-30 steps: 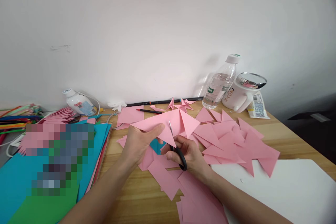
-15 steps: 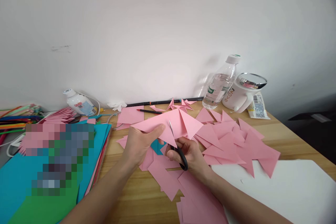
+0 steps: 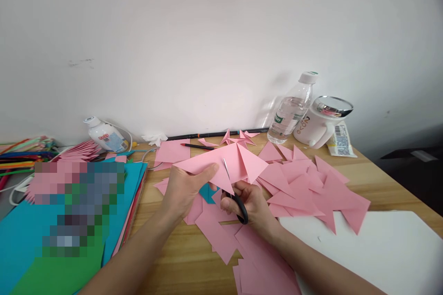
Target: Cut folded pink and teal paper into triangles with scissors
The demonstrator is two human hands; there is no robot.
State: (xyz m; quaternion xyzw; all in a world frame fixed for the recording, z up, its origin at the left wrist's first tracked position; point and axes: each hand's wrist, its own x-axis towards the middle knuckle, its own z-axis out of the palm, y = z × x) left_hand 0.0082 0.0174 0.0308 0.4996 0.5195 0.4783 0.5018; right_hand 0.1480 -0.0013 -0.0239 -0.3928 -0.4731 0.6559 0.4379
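My left hand (image 3: 185, 189) pinches a folded pink paper sheet (image 3: 207, 164) and holds it above the wooden table (image 3: 180, 249). My right hand (image 3: 254, 205) grips black-handled scissors (image 3: 235, 196). Their blades point up and bite into the sheet near its middle. The part of the sheet right of the blades (image 3: 251, 163) flaps out as a triangle. Several pink paper triangles (image 3: 304, 186) lie on the table to the right of my hands. More pink pieces (image 3: 221, 235) lie under and in front of them.
A stack of blue and green paper (image 3: 20, 239) lies at the left, with coloured sticks (image 3: 20, 154) and a glue bottle (image 3: 104, 134) behind. A water bottle (image 3: 290, 109), white mug (image 3: 320, 122), red pencil (image 3: 197, 146) and white sheet (image 3: 374, 249) are at the right.
The scissors have cut slightly further into the pink sheet, and the right flap has shifted a little. My hands stay almost in place.
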